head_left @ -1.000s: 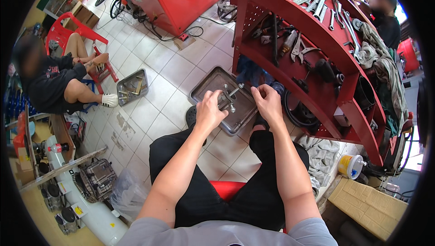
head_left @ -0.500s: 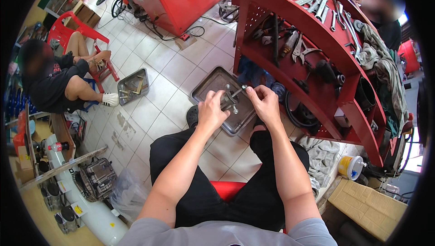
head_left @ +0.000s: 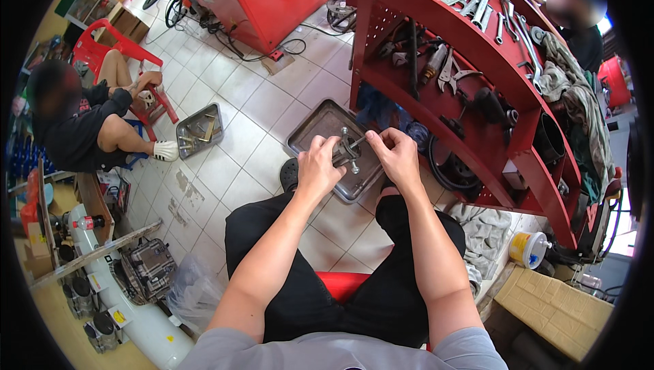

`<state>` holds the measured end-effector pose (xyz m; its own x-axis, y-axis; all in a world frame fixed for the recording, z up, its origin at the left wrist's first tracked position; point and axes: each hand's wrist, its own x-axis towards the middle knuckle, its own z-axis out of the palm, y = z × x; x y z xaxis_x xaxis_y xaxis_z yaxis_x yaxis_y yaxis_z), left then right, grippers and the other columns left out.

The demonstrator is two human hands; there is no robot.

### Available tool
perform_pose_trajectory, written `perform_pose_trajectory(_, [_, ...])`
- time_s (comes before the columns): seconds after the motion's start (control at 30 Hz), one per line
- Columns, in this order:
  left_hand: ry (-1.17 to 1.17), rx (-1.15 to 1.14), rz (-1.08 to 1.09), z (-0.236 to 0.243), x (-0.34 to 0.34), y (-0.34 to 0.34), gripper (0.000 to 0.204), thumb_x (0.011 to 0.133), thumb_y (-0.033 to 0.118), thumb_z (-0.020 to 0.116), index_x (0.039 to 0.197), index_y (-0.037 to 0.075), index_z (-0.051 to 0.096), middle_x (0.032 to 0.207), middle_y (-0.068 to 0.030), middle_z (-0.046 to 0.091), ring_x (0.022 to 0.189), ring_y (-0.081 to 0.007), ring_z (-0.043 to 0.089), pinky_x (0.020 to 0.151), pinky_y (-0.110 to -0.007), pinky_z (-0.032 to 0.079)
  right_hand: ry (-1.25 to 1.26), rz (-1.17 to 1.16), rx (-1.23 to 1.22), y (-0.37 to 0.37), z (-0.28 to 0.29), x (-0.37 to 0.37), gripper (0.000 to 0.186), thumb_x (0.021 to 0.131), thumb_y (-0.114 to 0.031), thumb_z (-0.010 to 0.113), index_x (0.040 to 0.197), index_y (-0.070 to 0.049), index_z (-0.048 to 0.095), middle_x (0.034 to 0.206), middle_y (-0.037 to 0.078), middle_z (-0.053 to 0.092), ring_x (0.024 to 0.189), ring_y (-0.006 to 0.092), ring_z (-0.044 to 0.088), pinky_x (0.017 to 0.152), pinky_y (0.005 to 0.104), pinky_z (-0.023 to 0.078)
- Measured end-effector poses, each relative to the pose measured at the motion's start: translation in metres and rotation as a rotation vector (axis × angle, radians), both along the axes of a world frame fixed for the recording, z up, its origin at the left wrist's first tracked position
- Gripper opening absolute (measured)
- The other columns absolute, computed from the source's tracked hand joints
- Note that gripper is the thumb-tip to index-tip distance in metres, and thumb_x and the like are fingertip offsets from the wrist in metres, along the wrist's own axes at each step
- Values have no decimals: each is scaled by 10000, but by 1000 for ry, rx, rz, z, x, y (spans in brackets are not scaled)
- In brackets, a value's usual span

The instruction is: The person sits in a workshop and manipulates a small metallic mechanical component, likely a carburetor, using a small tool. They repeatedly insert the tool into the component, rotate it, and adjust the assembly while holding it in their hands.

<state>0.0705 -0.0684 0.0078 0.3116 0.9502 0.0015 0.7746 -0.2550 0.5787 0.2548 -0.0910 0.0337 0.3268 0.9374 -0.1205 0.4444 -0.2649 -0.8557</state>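
Note:
My left hand [head_left: 316, 169] is wrapped round a small grey metal part [head_left: 347, 152] with round-ended studs or bolts sticking out of it. The fingers and thumb of my right hand [head_left: 398, 157] pinch the outer end of a thin metal bolt or pin [head_left: 358, 142], whose other end reaches the part. Whether it sits in a hole there is too small to tell. Both hands are above a grey metal tray [head_left: 315, 122] on the floor between my feet.
A red tool cart [head_left: 422, 108] with wrenches on top and pliers on its shelf stands close on my right. Far left, a seated person [head_left: 88, 121] is beside another tray [head_left: 216, 131] of metal parts. A cardboard box [head_left: 552, 312] lies at lower right.
My right fingertips have come slightly left and down, bringing the bolt or pin nearer the metal part. The part has turned a little in my left hand.

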Motion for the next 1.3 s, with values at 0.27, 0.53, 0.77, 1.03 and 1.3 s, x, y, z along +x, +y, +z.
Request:
perform_pose_trajectory(0.27, [-82, -11, 63, 0, -5, 5, 627, 603, 103, 802, 1186, 43, 578, 1047, -126, 585, 937, -326, 616, 796, -434, 494, 16, -51, 30, 0, 4, 1, 429, 856, -410, 672, 783, 12, 649, 560, 74, 562, 512, 148, 494, 519, 310, 408])
perform_pose_trajectory(0.53, [-82, -13, 64, -3, -1, 4, 614, 605, 110, 798, 1177, 41, 584, 1049, -112, 582, 950, -307, 612, 817, -420, 474, -51, -22, -3, 1, -5, 6, 431, 852, -411, 672, 775, 12, 648, 560, 81, 555, 516, 153, 492, 520, 317, 408])
perform_pose_trajectory(0.77, [-7, 64, 20, -3, -1, 3, 603, 605, 106, 793, 1169, 40, 589, 1028, -112, 585, 918, -313, 620, 800, -421, 492, 19, -40, 28, 0, 0, -2, 440, 844, -423, 679, 768, 9, 648, 568, 90, 565, 524, 160, 514, 521, 326, 410])
perform_pose_trajectory(1.03, [-66, 34, 61, -3, -5, 6, 615, 601, 106, 808, 1174, 52, 591, 1028, -106, 572, 921, -305, 611, 809, -428, 466, -88, -74, -2, 3, -9, 9, 421, 870, -403, 649, 805, 13, 640, 605, 101, 593, 550, 164, 536, 546, 330, 423])
perform_pose_trajectory(1.3, [30, 33, -20, -2, -1, -1, 601, 616, 112, 807, 1179, 94, 597, 1045, -83, 562, 973, -283, 593, 855, -427, 420, 85, -3, 41, 0, -7, 1, 398, 889, -370, 647, 796, 16, 613, 567, 47, 499, 544, 103, 435, 511, 295, 372])
